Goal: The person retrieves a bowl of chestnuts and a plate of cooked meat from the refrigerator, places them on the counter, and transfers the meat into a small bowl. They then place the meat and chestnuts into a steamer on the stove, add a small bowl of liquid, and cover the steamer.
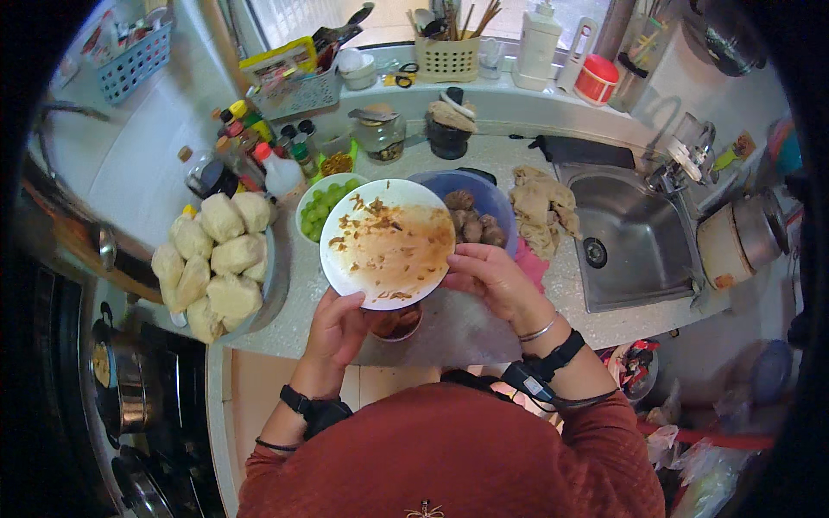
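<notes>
A white plate point(387, 245), smeared with brown sauce and small food bits, is held up over the counter with its soiled face towards me. My left hand point(340, 327) grips its lower left rim, thumb on top. On the right rim, my right hand point(495, 278) pinches the plate between thumb and fingers. Below the plate, a small bowl with dark reddish food point(396, 324) is partly covered. Behind it stand a bowl of green grapes point(322, 208) and a blue-grey basin point(502, 202) with brown lumps of food point(476, 223), both partly hidden by the plate.
A basin of pale peeled pieces point(223, 259) stands on the left, with several bottles point(243, 152) behind it. Right of the blue-grey basin lies a beige cloth point(544, 207), beside the steel sink point(638, 249). A glass jar point(380, 137) and a black mortar point(448, 136) are at the back.
</notes>
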`<action>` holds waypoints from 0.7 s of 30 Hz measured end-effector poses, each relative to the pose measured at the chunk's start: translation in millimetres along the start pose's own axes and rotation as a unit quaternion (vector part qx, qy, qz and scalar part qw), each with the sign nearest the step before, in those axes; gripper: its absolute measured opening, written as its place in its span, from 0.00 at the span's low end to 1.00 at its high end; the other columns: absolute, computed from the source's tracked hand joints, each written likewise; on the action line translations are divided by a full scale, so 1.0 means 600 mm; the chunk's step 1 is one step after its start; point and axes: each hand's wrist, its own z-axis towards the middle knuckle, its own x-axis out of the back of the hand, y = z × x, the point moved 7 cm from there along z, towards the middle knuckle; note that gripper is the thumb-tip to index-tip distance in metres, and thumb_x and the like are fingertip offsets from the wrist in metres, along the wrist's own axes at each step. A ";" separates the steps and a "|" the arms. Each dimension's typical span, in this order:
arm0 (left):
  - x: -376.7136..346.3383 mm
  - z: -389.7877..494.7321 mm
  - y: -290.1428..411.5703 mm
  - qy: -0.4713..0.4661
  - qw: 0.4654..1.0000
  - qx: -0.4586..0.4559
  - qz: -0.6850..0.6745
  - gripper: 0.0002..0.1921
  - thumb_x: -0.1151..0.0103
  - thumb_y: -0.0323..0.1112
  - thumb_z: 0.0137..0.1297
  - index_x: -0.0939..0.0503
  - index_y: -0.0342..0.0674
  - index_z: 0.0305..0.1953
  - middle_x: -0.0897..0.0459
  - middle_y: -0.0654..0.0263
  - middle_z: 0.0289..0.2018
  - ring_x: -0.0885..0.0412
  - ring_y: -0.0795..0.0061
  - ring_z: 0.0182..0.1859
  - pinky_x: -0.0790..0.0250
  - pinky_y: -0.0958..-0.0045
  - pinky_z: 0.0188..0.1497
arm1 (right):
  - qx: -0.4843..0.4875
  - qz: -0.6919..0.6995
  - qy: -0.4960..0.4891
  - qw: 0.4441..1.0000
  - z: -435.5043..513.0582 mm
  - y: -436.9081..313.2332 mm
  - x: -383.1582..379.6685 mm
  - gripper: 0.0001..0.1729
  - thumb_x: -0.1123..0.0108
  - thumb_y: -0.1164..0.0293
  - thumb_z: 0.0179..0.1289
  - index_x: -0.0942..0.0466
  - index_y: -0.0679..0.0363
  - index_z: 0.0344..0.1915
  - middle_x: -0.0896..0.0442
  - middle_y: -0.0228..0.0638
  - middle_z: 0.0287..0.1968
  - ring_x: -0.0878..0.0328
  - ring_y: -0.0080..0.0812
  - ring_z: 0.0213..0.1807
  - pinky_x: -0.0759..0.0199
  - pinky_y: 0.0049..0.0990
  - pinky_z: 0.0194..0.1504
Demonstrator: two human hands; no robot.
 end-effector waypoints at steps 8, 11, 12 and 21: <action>-0.128 0.119 -0.012 -0.095 0.986 0.036 0.133 0.29 0.44 0.40 0.70 0.38 0.36 0.67 0.25 0.57 0.58 0.21 0.65 0.54 0.27 0.65 0.54 | 0.039 -0.065 0.140 0.987 -0.008 -0.104 0.154 0.12 0.45 0.73 0.64 0.21 0.69 0.44 0.14 0.40 0.40 0.17 0.26 0.37 0.24 0.20 0.40; -0.121 0.126 0.006 -0.073 0.982 0.018 0.176 0.27 0.46 0.41 0.71 0.36 0.36 0.67 0.24 0.58 0.57 0.20 0.67 0.52 0.27 0.68 0.53 | 0.086 -0.028 0.146 0.985 0.010 -0.137 0.226 0.10 0.45 0.72 0.63 0.21 0.67 0.39 0.15 0.37 0.35 0.18 0.23 0.33 0.26 0.19 0.32; -0.105 0.119 0.017 -0.057 0.978 0.013 0.201 0.26 0.46 0.41 0.72 0.35 0.36 0.66 0.24 0.58 0.56 0.20 0.67 0.52 0.27 0.68 0.53 | 0.136 -0.038 0.180 0.973 0.012 -0.150 0.256 0.10 0.45 0.71 0.63 0.21 0.66 0.38 0.15 0.37 0.33 0.18 0.23 0.31 0.27 0.19 0.30; 0.144 0.005 0.012 0.225 0.930 0.019 0.289 0.13 0.40 0.34 0.68 0.24 0.39 0.51 0.18 0.67 0.41 0.20 0.78 0.38 0.26 0.78 0.44 | 0.073 -0.076 0.380 0.919 0.139 -0.133 0.528 0.12 0.44 0.72 0.64 0.25 0.72 0.40 0.15 0.43 0.34 0.16 0.31 0.28 0.20 0.23 0.30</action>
